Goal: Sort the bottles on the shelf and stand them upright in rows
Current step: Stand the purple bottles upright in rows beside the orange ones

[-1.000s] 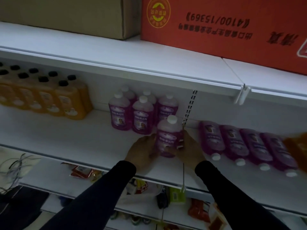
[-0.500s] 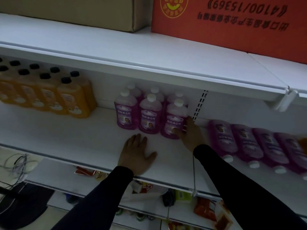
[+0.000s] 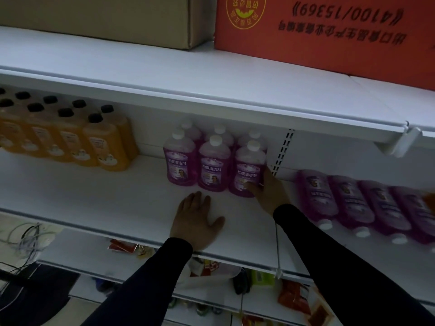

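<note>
Shelf (image 3: 94, 198), white, carrying all task bottles at my chest level; upright purple bottles (image 3: 200, 158) grouped at centre in two rows of three, white caps up, labels facing me. Front-right bottle (image 3: 247, 170) stands just beside its neighbour, closing the front row; my right hand (image 3: 268, 191) holds it low on its right side, thumb across the label's lower edge, fingers curled behind the body. My left hand (image 3: 195, 222) lies flat on the shelf just in front of the group, palm down, fingers straight and slightly spread, holding nothing; fingertips near the middle front bottle but apart from it. Lying bottles (image 3: 362, 203), four purple ones side by side, rest on the shelf to the right of a perforated upright (image 3: 282, 151), caps pointing toward me; a bit of something orange shows at the far right edge, too cut off to identify. Orange bottles (image 3: 70, 137), black-capped, stand upright in rows at the left, well apart from the purple group. Upper shelf (image 3: 164, 74) bears a brown carton (image 3: 106, 17) and a red carton (image 3: 329, 36) with inverted print; lower shelf holds blurred packets.
</note>
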Demonstrator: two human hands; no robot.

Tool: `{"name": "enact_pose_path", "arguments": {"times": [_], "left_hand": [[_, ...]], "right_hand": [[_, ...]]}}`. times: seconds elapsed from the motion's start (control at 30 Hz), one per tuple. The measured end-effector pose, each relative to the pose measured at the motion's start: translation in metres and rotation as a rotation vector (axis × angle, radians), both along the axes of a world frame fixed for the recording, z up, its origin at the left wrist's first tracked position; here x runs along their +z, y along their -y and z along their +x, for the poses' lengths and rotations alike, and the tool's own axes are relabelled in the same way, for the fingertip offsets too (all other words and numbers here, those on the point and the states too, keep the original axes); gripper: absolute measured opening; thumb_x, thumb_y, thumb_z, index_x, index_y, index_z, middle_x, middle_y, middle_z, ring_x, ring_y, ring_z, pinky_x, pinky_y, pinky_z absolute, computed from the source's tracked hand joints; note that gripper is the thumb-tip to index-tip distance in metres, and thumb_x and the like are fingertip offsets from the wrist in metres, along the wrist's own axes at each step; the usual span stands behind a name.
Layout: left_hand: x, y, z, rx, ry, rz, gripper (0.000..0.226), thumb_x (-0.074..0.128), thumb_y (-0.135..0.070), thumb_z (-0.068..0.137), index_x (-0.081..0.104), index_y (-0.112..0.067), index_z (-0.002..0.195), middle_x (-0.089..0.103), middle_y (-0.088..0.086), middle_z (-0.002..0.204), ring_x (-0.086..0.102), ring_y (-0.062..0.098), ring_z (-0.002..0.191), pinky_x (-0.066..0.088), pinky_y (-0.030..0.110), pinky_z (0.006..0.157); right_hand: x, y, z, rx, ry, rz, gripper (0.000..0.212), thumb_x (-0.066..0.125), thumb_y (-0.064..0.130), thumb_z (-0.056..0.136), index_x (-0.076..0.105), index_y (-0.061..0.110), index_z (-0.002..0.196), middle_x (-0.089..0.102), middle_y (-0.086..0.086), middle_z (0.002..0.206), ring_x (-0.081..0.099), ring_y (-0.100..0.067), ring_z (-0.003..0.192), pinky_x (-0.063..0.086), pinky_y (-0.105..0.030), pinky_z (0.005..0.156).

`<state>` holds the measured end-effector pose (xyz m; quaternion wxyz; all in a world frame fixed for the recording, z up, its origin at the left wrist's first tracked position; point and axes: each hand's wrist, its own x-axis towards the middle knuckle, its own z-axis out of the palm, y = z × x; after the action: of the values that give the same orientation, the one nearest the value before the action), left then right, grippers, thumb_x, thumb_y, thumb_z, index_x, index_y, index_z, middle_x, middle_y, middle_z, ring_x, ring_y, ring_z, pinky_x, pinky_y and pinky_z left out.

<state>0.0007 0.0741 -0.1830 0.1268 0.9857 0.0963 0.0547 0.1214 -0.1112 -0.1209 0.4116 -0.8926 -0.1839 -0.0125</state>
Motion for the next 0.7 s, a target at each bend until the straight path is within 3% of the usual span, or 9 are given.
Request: {"name": "enact_pose_path", "arguments": {"times": [0.07, 0.17, 0.23, 0.4, 0.5, 0.6, 0.7], "left_hand": [[0.000, -0.001, 0.000, -0.008, -0.007, 0.019, 0.087, 0.024, -0.073, 0.084, 0.026, -0.018, 0.152, 0.019, 0.010, 0.159, 0.014, 0.024, 0.145, 0.006, 0.036, 0.118], [0.000, -0.004, 0.000, -0.028, -0.040, 0.013, 0.084, 0.028, -0.072, 0.088, 0.023, -0.018, 0.153, 0.016, 0.009, 0.160, 0.012, 0.024, 0.146, 0.006, 0.037, 0.119], [0.002, -0.004, 0.001, -0.032, -0.058, 0.012, 0.084, 0.027, -0.072, 0.089, 0.021, -0.018, 0.153, 0.014, 0.009, 0.161, 0.010, 0.024, 0.146, 0.005, 0.038, 0.119], [0.010, 0.001, 0.002, -0.023, -0.113, 0.007, 0.081, 0.030, -0.068, 0.091, 0.020, -0.017, 0.153, 0.014, 0.009, 0.161, 0.009, 0.024, 0.147, 0.005, 0.037, 0.119], [0.021, 0.012, 0.003, -0.069, -0.107, -0.038, 0.075, 0.033, -0.063, 0.093, 0.026, -0.016, 0.151, 0.023, 0.008, 0.158, 0.019, 0.023, 0.144, 0.011, 0.034, 0.118], [0.030, 0.035, 0.004, -0.168, -0.091, -0.085, 0.069, 0.037, -0.058, 0.096, 0.029, -0.015, 0.150, 0.029, 0.006, 0.156, 0.026, 0.022, 0.142, 0.016, 0.030, 0.116], [0.035, 0.059, 0.009, -0.255, -0.087, -0.132, 0.067, 0.038, -0.056, 0.096, 0.030, -0.016, 0.150, 0.030, 0.003, 0.155, 0.028, 0.020, 0.140, 0.018, 0.026, 0.114]], "right_hand": [[0.001, 0.001, -0.002, -0.001, 0.003, -0.040, 0.066, 0.070, 0.031, 0.087, 0.040, 0.008, 0.140, 0.060, -0.011, 0.131, 0.059, -0.028, 0.116, 0.045, -0.030, 0.095], [-0.002, 0.016, -0.005, -0.051, -0.033, -0.144, 0.079, 0.064, 0.044, 0.088, 0.031, 0.005, 0.147, 0.048, -0.014, 0.143, 0.047, -0.028, 0.130, 0.039, -0.037, 0.107], [-0.005, 0.038, -0.006, -0.143, 0.048, -0.225, 0.073, 0.058, 0.045, 0.092, 0.032, 0.005, 0.147, 0.044, -0.017, 0.146, 0.040, -0.030, 0.134, 0.033, -0.039, 0.112], [-0.013, 0.100, -0.013, -0.491, 0.274, -0.515, 0.073, 0.060, 0.048, 0.088, 0.043, -0.004, 0.137, 0.045, -0.030, 0.137, 0.042, -0.042, 0.128, 0.037, -0.049, 0.103], [-0.025, 0.116, -0.022, -0.560, 0.117, -0.634, 0.081, 0.052, 0.055, 0.088, 0.036, -0.004, 0.141, 0.040, -0.030, 0.141, 0.034, -0.042, 0.133, 0.027, -0.050, 0.110], [-0.023, 0.123, -0.024, -0.485, 0.109, -0.606, 0.077, 0.057, 0.051, 0.086, 0.039, -0.001, 0.140, 0.044, -0.029, 0.136, 0.037, -0.041, 0.130, 0.029, -0.046, 0.108], [-0.018, 0.133, -0.032, -0.338, 0.081, -0.439, 0.073, 0.070, 0.041, 0.077, 0.045, 0.010, 0.139, 0.049, -0.016, 0.134, 0.045, -0.032, 0.124, 0.036, -0.035, 0.100]]}}
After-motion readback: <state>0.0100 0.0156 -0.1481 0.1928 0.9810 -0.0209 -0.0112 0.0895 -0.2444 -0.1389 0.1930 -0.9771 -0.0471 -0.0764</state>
